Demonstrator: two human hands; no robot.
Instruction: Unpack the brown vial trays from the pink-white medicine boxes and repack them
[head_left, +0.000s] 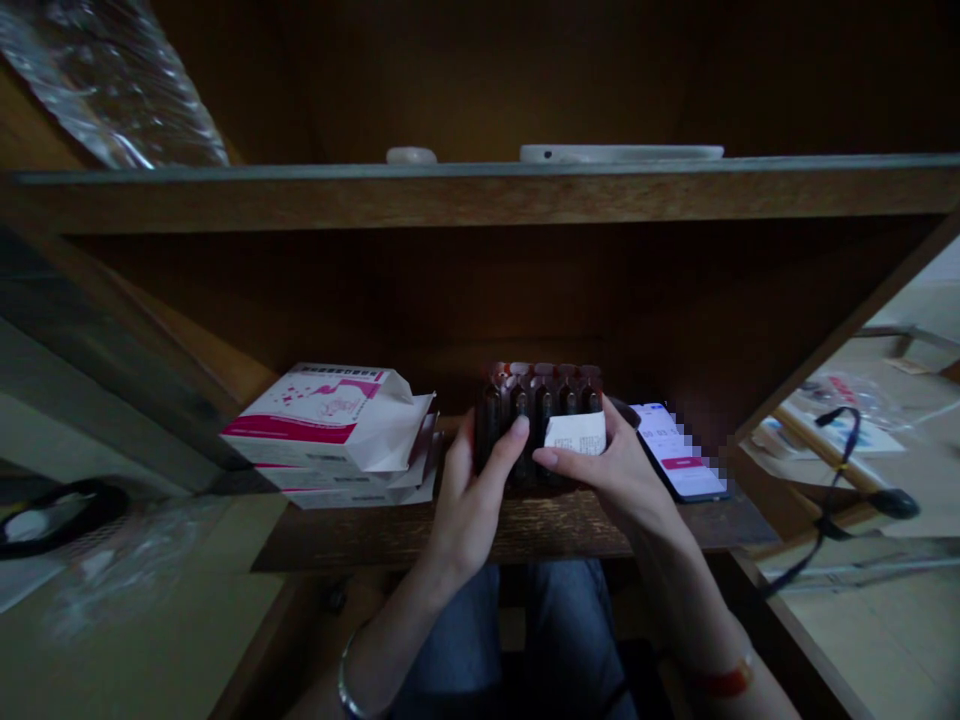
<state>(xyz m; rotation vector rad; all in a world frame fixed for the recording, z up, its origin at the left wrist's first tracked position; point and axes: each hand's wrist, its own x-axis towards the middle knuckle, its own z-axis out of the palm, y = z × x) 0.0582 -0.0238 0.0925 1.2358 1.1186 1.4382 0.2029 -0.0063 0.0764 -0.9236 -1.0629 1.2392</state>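
Note:
Both my hands grip a cluster of small dark brown vials (543,400) standing side by side, their necks pointing up, just above the wooden shelf. My left hand (484,480) wraps the left side, its thumb across the front. My right hand (607,462) holds the right side, and its thumb presses a folded white paper (574,434) with small print against the vials. Left of my hands lies a stack of white and pink cartons (322,415), their end flaps open toward the right. The fingers behind the vials are hidden.
A phone (681,455) with a lit screen lies right of my right hand. Overhead, a shelf edge (480,200) spans the view, bearing a flat white object (622,153) and clear plastic packaging (112,85). A dark cord (832,490) hangs at the right.

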